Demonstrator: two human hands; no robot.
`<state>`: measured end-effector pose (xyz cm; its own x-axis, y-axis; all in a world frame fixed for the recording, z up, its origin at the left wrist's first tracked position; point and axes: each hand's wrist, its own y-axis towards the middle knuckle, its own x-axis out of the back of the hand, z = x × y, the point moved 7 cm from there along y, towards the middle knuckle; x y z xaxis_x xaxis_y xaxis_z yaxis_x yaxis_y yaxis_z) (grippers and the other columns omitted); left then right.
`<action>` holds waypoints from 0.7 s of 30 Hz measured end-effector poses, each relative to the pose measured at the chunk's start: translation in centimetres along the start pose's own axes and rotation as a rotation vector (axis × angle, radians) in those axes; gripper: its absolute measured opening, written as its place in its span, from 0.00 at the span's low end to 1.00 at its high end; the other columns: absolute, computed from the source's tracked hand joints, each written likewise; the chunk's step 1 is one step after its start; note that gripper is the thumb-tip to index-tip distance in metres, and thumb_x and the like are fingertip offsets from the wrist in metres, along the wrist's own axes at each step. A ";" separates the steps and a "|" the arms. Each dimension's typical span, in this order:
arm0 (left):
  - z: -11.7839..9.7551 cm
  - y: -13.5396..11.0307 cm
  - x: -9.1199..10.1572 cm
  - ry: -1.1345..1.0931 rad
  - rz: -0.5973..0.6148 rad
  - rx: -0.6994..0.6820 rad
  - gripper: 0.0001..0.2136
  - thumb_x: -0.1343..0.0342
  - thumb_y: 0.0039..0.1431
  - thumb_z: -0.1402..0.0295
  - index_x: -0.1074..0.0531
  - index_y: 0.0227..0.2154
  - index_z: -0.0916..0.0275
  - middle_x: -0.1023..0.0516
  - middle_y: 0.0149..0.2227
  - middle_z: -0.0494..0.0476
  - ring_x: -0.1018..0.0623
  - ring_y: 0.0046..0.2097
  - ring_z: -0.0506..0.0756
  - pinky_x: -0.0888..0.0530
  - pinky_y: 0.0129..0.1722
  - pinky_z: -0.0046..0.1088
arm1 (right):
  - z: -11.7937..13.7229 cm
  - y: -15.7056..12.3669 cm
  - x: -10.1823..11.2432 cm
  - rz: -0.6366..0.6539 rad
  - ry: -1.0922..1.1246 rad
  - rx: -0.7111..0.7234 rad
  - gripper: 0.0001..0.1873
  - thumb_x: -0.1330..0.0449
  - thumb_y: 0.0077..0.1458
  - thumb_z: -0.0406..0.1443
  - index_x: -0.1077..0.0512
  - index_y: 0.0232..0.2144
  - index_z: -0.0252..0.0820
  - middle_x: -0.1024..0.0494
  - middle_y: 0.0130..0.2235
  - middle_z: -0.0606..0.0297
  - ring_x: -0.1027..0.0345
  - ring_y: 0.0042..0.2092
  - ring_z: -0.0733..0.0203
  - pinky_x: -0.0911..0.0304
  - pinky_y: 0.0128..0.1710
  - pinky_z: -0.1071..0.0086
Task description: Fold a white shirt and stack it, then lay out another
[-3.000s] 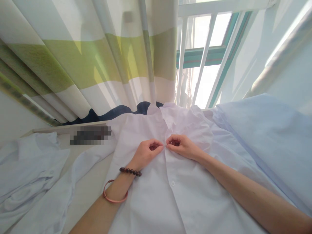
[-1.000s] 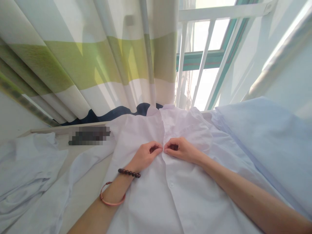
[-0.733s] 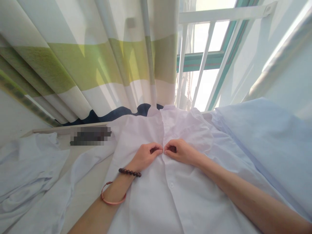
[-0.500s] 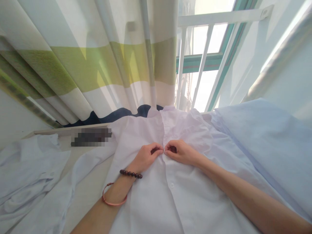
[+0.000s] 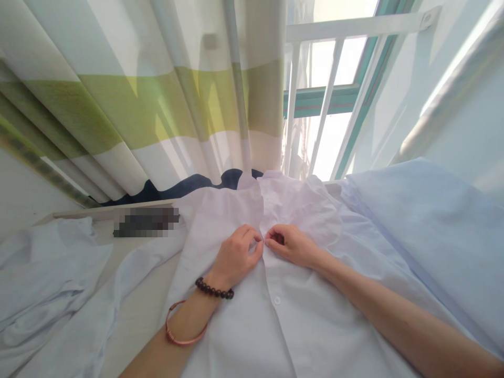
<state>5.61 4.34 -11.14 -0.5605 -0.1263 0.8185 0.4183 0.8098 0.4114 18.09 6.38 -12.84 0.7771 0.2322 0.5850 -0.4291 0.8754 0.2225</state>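
A white button-up shirt [image 5: 244, 315] lies front side up before me, its collar toward the curtain. My left hand [image 5: 240, 249] pinches the front edge of the shirt from the left, thumb and fingertips together. From the right, my right hand [image 5: 289, 244] pinches the same spot on the placket, its fingertips touching or nearly touching the left ones. Whatever small part sits between the fingertips is hidden. Lower down the front, a small white button [image 5: 277, 300] shows. Dark beads [image 5: 214, 289] and a reddish bangle [image 5: 185, 336] circle my left wrist.
Crumpled white cloth [image 5: 39, 283] lies at the left, near a blurred-out dark object [image 5: 145, 222]. A pale folded cloth [image 5: 429, 226] is at the right. Behind hang a green-and-white curtain [image 5: 145, 110] and a white railing [image 5: 354, 27] by the window.
My left hand has turned slightly, its knuckles rising and its wrist shifting a little right. The right hand stays almost still at the placket.
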 end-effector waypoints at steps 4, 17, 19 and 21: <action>0.1 -0.1 -0.1 0.023 0.008 -0.035 0.04 0.49 0.57 0.75 0.32 0.33 0.61 0.27 0.37 0.55 0.26 0.40 0.54 0.30 0.41 0.30 | 0.0 0.1 -0.1 0.007 0.006 -0.020 0.08 0.44 0.55 0.35 0.28 0.27 0.38 0.28 0.24 0.68 0.39 0.26 0.67 0.44 0.27 0.72; 0.3 0.0 -0.4 -0.132 0.118 -0.039 0.04 0.51 0.59 0.74 0.33 0.32 0.61 0.28 0.35 0.54 0.28 0.35 0.52 0.31 0.37 0.27 | -0.5 0.1 0.0 0.187 0.106 -0.085 0.06 0.43 0.54 0.36 0.27 0.31 0.40 0.27 0.26 0.69 0.37 0.28 0.66 0.43 0.28 0.72; 0.2 0.0 -0.3 -0.119 0.101 -0.052 0.03 0.51 0.59 0.75 0.33 0.33 0.61 0.28 0.35 0.53 0.28 0.35 0.51 0.30 0.37 0.27 | -0.6 0.0 0.0 0.198 0.107 -0.086 0.06 0.42 0.53 0.37 0.28 0.31 0.40 0.27 0.26 0.69 0.37 0.28 0.66 0.43 0.27 0.72; 0.1 -0.1 -0.2 -0.097 0.071 -0.065 0.04 0.50 0.58 0.75 0.34 0.34 0.61 0.29 0.37 0.54 0.28 0.35 0.51 0.30 0.37 0.27 | -0.6 0.1 -0.1 0.179 0.098 -0.076 0.06 0.42 0.54 0.37 0.28 0.31 0.40 0.28 0.26 0.69 0.38 0.27 0.66 0.44 0.27 0.72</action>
<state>5.61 4.35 -11.42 -0.5931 -0.0117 0.8050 0.5030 0.7753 0.3819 18.30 6.68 -13.33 0.7345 0.4234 0.5304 -0.5307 0.8454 0.0601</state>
